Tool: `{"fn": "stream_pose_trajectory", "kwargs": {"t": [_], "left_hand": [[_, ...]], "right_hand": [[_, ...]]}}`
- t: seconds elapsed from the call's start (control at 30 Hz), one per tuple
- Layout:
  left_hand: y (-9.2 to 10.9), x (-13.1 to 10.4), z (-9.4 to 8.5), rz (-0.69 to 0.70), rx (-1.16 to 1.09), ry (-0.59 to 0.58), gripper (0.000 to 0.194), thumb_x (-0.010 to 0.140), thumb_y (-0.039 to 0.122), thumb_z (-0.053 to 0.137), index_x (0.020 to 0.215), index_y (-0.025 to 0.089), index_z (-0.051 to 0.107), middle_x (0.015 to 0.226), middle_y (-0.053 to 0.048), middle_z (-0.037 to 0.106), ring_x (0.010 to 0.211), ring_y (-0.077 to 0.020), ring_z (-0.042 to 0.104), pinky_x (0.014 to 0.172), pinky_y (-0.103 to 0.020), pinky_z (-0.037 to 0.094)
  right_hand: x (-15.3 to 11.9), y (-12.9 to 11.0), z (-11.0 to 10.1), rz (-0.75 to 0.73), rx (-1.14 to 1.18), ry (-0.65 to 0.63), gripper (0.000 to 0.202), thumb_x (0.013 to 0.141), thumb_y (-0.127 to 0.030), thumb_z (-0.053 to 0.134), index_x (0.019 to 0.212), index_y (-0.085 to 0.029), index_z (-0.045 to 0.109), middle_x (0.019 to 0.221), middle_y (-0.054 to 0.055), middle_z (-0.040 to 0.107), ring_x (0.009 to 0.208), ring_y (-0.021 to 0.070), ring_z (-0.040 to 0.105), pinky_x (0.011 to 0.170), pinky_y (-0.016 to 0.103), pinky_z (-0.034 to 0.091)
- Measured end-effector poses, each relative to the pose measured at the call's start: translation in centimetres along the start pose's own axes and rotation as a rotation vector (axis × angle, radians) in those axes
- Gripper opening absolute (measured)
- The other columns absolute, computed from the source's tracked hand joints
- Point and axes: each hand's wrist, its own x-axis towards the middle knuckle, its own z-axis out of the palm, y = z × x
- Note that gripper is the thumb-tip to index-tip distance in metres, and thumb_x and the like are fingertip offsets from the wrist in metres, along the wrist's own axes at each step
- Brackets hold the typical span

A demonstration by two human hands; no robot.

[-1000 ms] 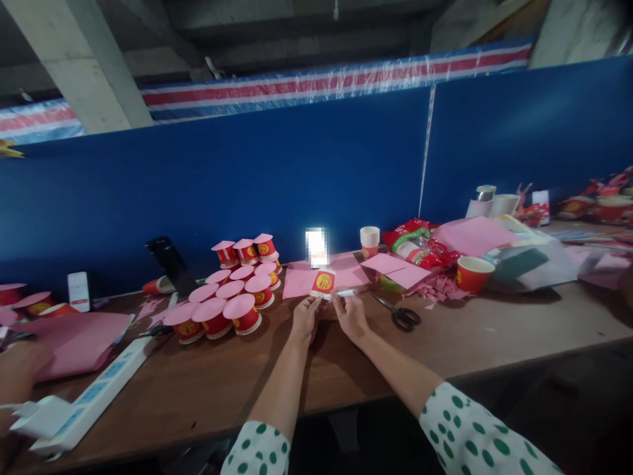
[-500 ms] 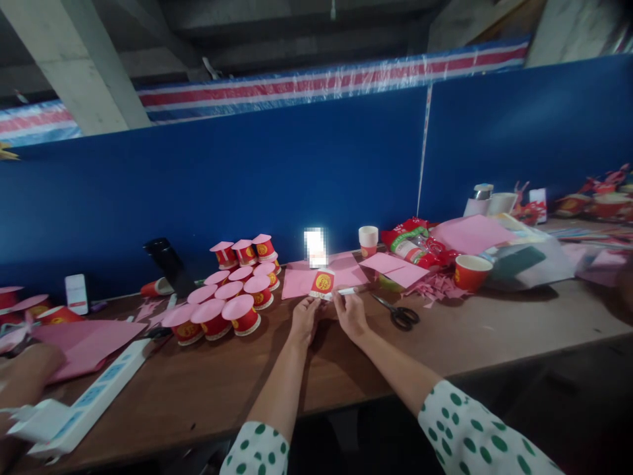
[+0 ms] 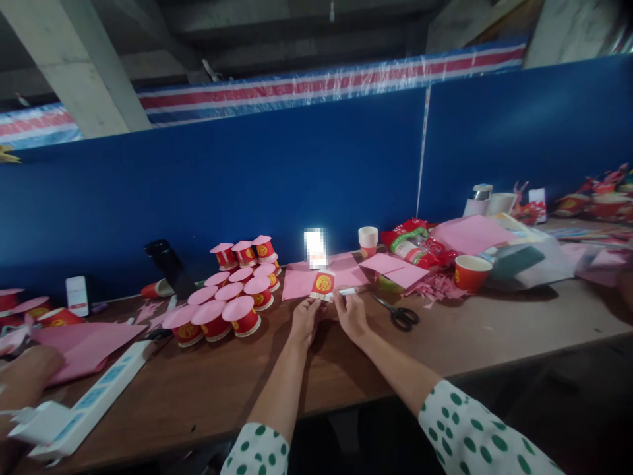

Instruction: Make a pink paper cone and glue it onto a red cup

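L hand (image 3: pixel 305 320) pinches the near edge of a sm. red cup (image 3: pixel 323 284) w/ a gold emblem, while R hand (image 3: pixel 352 315) grips a white pen-like stick (image 3: pixel 347 291) right by the cup's edge; exact finger contact is too sm. to tell. Cup's held btwn both hands at the near side of pink sheets (image 3: pixel 294 280), in front of a bright phone (image 3: pixel 315 248), w/ pink-topped cups (image 3: pixel 241 316) grouped to the L & black-handled scissors (image 3: pixel 404 318) on the table (image 3: pixel 247 389) just R of R hand. Far L, another person's hand (image 3: pixel 39 366) is at pink paper (image 3: pixel 89 343) nr a white power strip (image 3: pixel 99 396).
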Motion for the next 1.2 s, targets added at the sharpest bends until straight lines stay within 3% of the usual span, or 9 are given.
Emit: {"fn": "stream_pose_trajectory", "kwargs": {"t": [0.8,1.2], "left_hand": [[-0.02,0.07,-0.21,0.014,0.003,0.002,0.026,0.058,0.025,0.074,0.077,0.011,0.063,0.075,-0.004,0.066,0.067,-0.0108,0.062,0.07,-0.024,0.047],[0.23,-0.2,0.1,0.006,-0.03,-0.006,0.028,0.058,0.022,0.075,0.08,0.01,0.063,0.075,-0.004,0.067,0.068,-0.0101,0.062,0.069,-0.022,0.048]], "right_hand": [[0.08,0.17,0.11,0.024,-0.047,-0.02,0.034,0.09,-0.034,0.033,0.076,-0.015,0.057,0.068,0.008,0.064,0.062,0.0167,0.06,0.064,0.026,0.044],[0.03,-0.05,0.02,0.022,-0.014,-0.049,0.032,0.09,-0.035,0.034,0.082,-0.014,0.058,0.074,0.009,0.066,0.067,0.018,0.062,0.065,0.026,0.045]]}}
